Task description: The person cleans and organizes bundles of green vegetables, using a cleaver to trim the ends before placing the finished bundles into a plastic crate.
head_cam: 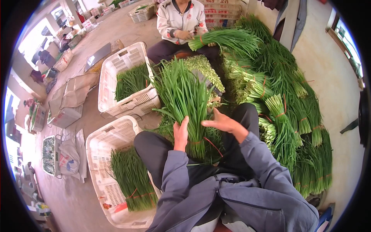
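Note:
A bundle of long green leafy stalks, which look like garlic chives (185, 95), stands upright between my knees, its lower end bound with a red tie (213, 146). My left hand (181, 132) holds the bundle's left side, thumb up along the leaves. At its right side my right hand (224, 121) is spread, the fingertips at or close to the leaves; whether they touch is unclear. Behind the bundle lies a heap of pale cut stalk ends (203, 65) with a dark metal blade-like tool (203, 79), partly hidden by the leaves.
Two white plastic crates (95, 162) (107, 78) with green bundles stand at my left. Many tied bundles (278, 113) are piled along the wall at my right. Facing me, a seated person (182, 23) holds another bundle. Sacks (78, 90) and other crates lie farther left.

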Motion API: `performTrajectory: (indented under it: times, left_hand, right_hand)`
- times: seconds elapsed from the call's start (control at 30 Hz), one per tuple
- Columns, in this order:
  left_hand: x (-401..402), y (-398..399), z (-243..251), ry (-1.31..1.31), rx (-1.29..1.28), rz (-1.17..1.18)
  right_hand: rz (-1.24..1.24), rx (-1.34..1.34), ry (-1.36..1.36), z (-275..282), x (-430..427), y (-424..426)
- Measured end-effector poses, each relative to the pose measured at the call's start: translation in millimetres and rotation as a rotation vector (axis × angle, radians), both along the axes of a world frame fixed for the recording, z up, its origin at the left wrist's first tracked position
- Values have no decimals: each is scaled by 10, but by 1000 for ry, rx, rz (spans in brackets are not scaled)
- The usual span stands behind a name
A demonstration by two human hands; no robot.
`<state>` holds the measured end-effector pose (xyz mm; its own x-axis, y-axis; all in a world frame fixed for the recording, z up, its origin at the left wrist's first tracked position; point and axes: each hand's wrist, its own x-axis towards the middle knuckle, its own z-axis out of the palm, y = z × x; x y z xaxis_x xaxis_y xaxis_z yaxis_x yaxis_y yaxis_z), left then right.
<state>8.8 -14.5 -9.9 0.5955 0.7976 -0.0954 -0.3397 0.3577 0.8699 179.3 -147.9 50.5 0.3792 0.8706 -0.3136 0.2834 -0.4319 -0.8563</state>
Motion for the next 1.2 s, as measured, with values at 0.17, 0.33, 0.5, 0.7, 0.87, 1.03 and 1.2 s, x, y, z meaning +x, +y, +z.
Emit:
performTrajectory:
  times: [0.17,0.33,0.5,0.7,0.87,1.03,1.2]
  left_hand:
    - [-122,-4,-74,35,37,181]
    - [-124,6,50,-75,-124,234]
    - [-71,-46,72,-93,-159,188]
    - [-136,92,-51,-82,-238,243]
    - [-117,86,-26,-112,-242,307]
    - [-77,46,6,-97,-223,306]
    - [-95,54,-63,-43,-148,328]
  right_hand:
    - [-253,401,33,-85,-559,572]
    - [-358,525,532,-253,-389,505]
    - [-309,532,598,-247,-298,439]
    - [-199,377,392,-64,-274,415]
    - [-300,233,-67,49,-246,199]
    - [-100,534,-382,46,-593,237]
    - [-24,507,-608,22,-730,386]
